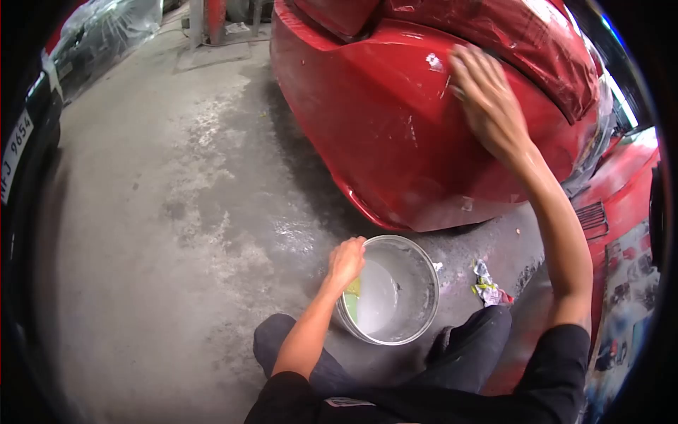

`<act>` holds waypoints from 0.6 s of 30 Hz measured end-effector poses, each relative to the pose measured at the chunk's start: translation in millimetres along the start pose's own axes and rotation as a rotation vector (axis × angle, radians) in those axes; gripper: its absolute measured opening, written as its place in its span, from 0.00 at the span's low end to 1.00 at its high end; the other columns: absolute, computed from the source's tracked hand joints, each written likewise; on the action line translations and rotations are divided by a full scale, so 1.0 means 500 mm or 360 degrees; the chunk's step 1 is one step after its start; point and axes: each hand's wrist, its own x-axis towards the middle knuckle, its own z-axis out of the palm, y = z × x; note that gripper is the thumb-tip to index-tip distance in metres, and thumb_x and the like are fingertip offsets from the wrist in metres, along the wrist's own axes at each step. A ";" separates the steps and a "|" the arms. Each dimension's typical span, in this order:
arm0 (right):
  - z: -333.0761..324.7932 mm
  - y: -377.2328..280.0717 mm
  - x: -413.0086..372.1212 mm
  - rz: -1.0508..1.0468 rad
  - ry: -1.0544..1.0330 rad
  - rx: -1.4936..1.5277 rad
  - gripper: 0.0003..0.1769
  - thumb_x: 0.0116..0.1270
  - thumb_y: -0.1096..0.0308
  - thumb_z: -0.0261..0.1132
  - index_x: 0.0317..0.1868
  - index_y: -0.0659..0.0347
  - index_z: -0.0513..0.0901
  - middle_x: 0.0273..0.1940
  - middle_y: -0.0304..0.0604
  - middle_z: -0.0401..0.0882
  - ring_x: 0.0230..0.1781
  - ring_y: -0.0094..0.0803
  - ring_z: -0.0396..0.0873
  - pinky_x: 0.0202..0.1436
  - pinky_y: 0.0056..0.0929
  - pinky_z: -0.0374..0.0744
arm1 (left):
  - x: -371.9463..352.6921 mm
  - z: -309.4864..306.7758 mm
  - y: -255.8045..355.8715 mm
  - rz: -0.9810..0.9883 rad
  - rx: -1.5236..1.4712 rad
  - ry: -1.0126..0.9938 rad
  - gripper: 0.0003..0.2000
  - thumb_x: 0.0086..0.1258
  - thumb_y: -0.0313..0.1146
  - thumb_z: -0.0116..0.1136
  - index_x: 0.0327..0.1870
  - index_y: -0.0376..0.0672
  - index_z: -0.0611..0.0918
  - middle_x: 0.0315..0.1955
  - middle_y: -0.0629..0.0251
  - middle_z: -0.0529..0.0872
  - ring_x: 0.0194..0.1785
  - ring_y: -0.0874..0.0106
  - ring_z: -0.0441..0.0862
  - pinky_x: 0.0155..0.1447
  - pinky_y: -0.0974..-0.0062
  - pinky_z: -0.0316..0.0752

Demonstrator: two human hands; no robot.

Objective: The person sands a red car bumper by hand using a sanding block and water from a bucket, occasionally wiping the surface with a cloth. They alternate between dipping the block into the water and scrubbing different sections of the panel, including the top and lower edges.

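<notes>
My left hand (347, 262) is closed over the left rim of a round bucket (426, 311) that stands on the floor between my knees. Cloudy whitish liquid (378, 293) lies in the bucket, and something yellow and green (352, 300), perhaps a sponge, shows inside by the left wall. Ahead is a red car bumper (395, 92) with scuffs and pale worn patches. Against its upper right part, my right hand (487, 95) lies flat with fingers stretched out. Whether anything thin is under that palm is hidden.
Wrinkled red-tinted sheeting (522, 42) covers the car above the bumper. A crumpled wrapper (487, 286) lies right of the bucket. Damp grey concrete floor (176, 212) stretches left, towards a dark vehicle with a licence plate (15, 155). A plastic-covered object (106, 32) stands behind.
</notes>
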 end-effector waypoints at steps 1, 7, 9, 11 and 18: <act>-0.001 -0.001 0.004 -0.0019 -0.0002 0.0019 0.25 0.81 0.64 0.61 0.71 0.70 0.78 0.75 0.60 0.76 0.77 0.48 0.75 0.82 0.44 0.72 | -0.013 0.015 0.009 0.0010 -0.0086 0.0024 0.13 0.79 0.33 0.60 0.60 0.45 0.88 0.56 0.47 0.91 0.59 0.47 0.89 0.62 0.45 0.82; 0.059 0.001 0.165 -0.0326 -0.0420 0.0543 0.14 0.78 0.61 0.61 0.37 0.62 0.81 0.50 0.52 0.83 0.56 0.52 0.80 0.63 0.51 0.78 | -0.004 -0.012 -0.042 -0.0044 -0.0160 0.0086 0.13 0.77 0.31 0.59 0.56 0.47 0.90 0.51 0.50 0.93 0.57 0.45 0.89 0.59 0.44 0.82; -0.049 0.020 0.049 0.0051 -0.0308 0.0366 0.24 0.79 0.61 0.61 0.70 0.63 0.82 0.76 0.56 0.76 0.79 0.53 0.72 0.83 0.49 0.71 | 0.012 0.012 -0.063 0.0059 -0.0174 0.0205 0.11 0.73 0.29 0.61 0.53 0.45 0.89 0.49 0.50 0.92 0.55 0.46 0.89 0.57 0.45 0.84; -0.051 0.022 -0.028 0.0032 -0.0232 0.0043 0.30 0.80 0.67 0.62 0.78 0.66 0.73 0.80 0.58 0.72 0.84 0.52 0.65 0.87 0.51 0.66 | 0.007 0.017 -0.068 0.0061 -0.0145 0.0193 0.12 0.66 0.27 0.63 0.50 0.43 0.88 0.45 0.51 0.92 0.53 0.47 0.90 0.55 0.44 0.84; 0.029 -0.055 0.260 0.0045 -0.1144 0.0294 0.30 0.82 0.66 0.56 0.78 0.74 0.71 0.78 0.64 0.72 0.84 0.55 0.65 0.89 0.50 0.61 | -0.013 -0.034 -0.026 -0.0075 -0.0212 0.0073 0.09 0.72 0.27 0.61 0.49 0.39 0.89 0.48 0.47 0.92 0.56 0.42 0.88 0.57 0.42 0.81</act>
